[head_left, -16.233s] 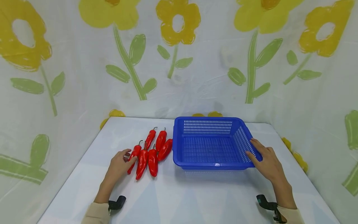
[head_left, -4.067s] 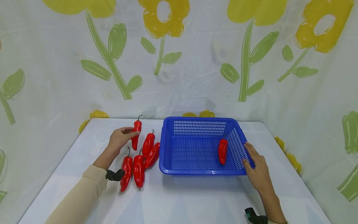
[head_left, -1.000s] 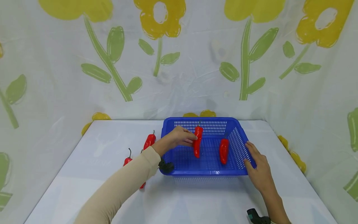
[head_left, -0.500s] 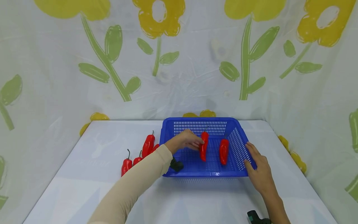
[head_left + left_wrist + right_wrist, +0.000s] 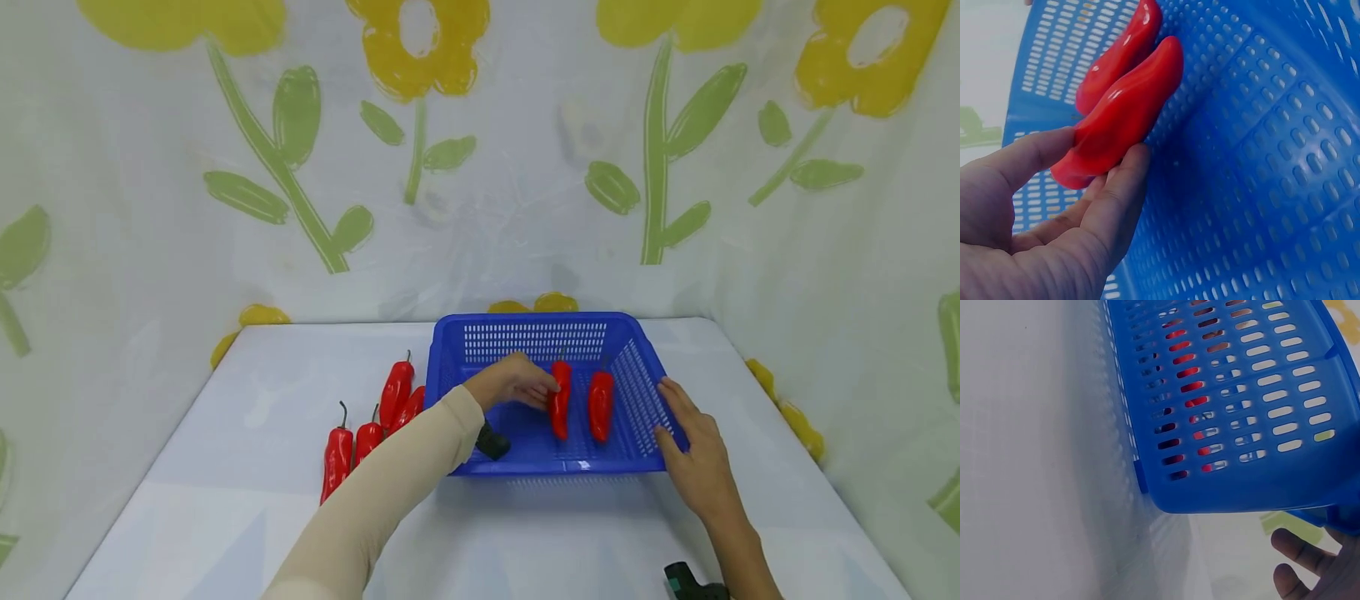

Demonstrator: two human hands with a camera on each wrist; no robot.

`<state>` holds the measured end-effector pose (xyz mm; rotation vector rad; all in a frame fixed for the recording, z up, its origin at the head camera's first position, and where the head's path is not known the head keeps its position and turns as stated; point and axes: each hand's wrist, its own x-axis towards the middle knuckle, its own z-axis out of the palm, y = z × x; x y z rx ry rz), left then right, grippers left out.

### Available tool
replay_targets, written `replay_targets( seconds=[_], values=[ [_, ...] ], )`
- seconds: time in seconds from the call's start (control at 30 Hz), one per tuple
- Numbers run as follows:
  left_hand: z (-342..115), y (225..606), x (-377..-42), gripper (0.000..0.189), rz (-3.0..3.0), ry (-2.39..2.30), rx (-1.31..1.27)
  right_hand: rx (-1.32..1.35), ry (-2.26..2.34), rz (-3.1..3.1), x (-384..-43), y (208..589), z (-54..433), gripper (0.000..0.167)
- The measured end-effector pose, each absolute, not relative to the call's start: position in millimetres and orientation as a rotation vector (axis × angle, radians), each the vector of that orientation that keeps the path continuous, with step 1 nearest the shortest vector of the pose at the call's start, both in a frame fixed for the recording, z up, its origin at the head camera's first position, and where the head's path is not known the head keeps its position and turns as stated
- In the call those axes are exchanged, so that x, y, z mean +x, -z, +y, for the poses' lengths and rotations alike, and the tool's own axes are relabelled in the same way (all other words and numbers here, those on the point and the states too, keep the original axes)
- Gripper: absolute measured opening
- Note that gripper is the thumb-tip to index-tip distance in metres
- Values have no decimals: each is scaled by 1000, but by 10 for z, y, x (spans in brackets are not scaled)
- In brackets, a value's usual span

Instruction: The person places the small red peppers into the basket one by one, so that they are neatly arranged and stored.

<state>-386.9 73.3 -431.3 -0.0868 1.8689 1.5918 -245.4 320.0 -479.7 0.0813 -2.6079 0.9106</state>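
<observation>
Inside the blue plastic basket [image 5: 480, 321], my left hand [image 5: 521, 382] pinches a red chili pepper [image 5: 559, 404] between thumb and fingers, stem towards the back. A second red chili pepper [image 5: 601, 407] lies just to its right in the basket. In the left wrist view the held pepper [image 5: 1129, 112] overlaps the other pepper [image 5: 1122, 56], both glossy. My right hand [image 5: 696, 446] holds the basket's right rim near the front corner. Two of its fingertips [image 5: 1291, 547] show below the rim in the right wrist view.
Left of the basket, several red chili peppers lie on the white table [image 5: 225, 467]: one at the front left [image 5: 337, 458], one further back [image 5: 396, 392], others partly behind my left sleeve [image 5: 390, 492]. A flower-printed curtain [image 5: 517, 208] hangs behind the table.
One pepper has gone from the table into the basket since the first frame. Another was lifted from the table and carried right, then lowered beside it. My right hand has stayed at the rim.
</observation>
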Motion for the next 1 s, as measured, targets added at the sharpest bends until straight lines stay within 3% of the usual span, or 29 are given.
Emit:
replay_targets(
  seconds=[0.23,0.47,0.53,0.7,0.77,1.0],
  values=[
    [890,4320,-3907,29,1800,-1610,-80,73,-896,-2622,-2467,4775,3197,61],
    [967,4399,-3861,82,1812,-1620,-97,86,-888,-2633,-2468,4787,3155,61],
    [978,4421,-3856,73,1815,-1620,-101,86,-891,-2631,-2468,4792,3150,61],
    [1006,4455,-3849,24,1839,-1589,-83,78,-899,-2627,-2429,4799,3165,61],
    [1020,4455,-3850,17,1847,-1588,-77,78,-891,-2622,-2417,4790,3175,61],
    [1039,4436,-3859,46,1906,-1597,-116,60,-908,-2629,-2440,4797,3184,61]
  ],
)
